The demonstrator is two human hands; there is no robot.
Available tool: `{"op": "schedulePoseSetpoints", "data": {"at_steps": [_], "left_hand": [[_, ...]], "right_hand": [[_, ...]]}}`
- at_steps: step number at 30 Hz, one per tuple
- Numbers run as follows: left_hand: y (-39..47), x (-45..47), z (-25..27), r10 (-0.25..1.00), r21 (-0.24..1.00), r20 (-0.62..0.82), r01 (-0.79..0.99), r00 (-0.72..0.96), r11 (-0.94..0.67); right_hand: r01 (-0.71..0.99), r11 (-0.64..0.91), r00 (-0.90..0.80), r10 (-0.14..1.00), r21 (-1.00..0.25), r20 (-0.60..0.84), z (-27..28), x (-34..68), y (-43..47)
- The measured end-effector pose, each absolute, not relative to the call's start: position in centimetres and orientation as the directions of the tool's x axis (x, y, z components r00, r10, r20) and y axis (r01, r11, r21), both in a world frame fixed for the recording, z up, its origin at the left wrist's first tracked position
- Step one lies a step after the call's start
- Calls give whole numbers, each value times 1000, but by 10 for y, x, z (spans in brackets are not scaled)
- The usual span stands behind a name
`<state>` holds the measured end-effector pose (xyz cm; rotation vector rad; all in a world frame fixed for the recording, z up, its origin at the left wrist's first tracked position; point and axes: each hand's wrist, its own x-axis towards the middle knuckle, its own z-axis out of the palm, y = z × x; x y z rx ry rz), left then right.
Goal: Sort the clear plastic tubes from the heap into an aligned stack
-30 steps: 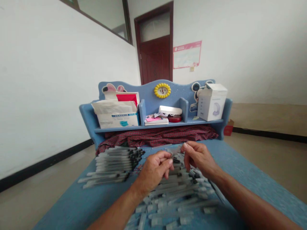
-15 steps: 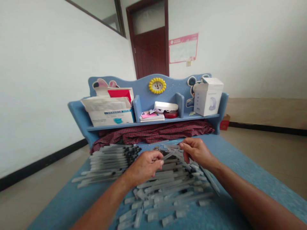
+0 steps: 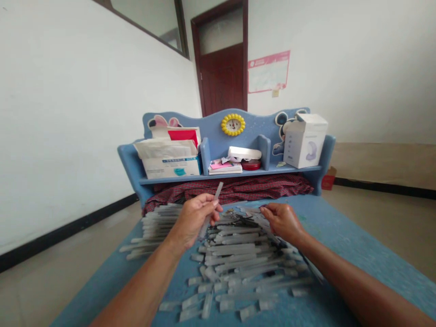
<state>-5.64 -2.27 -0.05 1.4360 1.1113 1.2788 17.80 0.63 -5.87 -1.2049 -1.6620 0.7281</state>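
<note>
My left hand [image 3: 195, 217] is closed around a translucent pen barrel [image 3: 219, 190], its end sticking up past the fingers. My right hand [image 3: 283, 221] is pinched over the right side of a pile; a small dark bit shows at its fingertips, too small to name. Between and below the hands lie many frosted pen barrels [image 3: 231, 250] in rough rows, with short clear pen caps [image 3: 226, 305] scattered at the front. Left of my left hand is a stack of pens [image 3: 158, 223], partly hidden by that hand. Dark thin pieces [image 3: 242, 220] lie at the back of the pile.
Behind the blue table [image 3: 112, 284] stands a shelf holding a mask box [image 3: 166, 165], a white box [image 3: 304, 141] and a red round tin [image 3: 251, 165]. A yellow clock [image 3: 233, 125] is on its back panel. Checked cloth [image 3: 235, 188] lies bunched under the shelf.
My left hand has moved left and away from the right hand, tilting the pen barrel upright. The right hand stays near the pile, its fingers drawn in. The view has shifted slightly left.
</note>
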Motion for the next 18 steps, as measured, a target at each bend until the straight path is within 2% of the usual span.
{"op": "schedulePoseSetpoints", "data": {"at_steps": [2, 4, 7, 9, 11, 14, 18], "left_hand": [[-29, -42, 0, 976, 973, 201, -131, 88, -189], [-34, -30, 2, 973, 945, 210, -274, 97, -176], [-39, -13, 4, 966, 899, 230, -404, 115, -166], [-43, -1, 6, 962, 881, 230, -451, 145, -143], [-46, 12, 7, 962, 866, 217, -487, 164, -112], [-45, 27, 10, 965, 852, 208, -515, 161, -98], [-32, 38, 23, 986, 785, 165, -606, -2, -133]], "right_hand": [[485, 408, -92, 904, -773, 418, -57, 179, 4], [510, 462, -152, 879, -726, 452, -53, 178, -1], [355, 494, -377, 853, -794, 362, -44, 169, -18], [226, 467, -534, 794, -855, 292, -37, 161, -30], [153, 429, -610, 750, -890, 256, -31, 154, -40], [132, 366, -576, 784, -921, 229, -25, 149, -47], [151, 295, -507, 843, -943, 183, -14, 146, -43]]}}
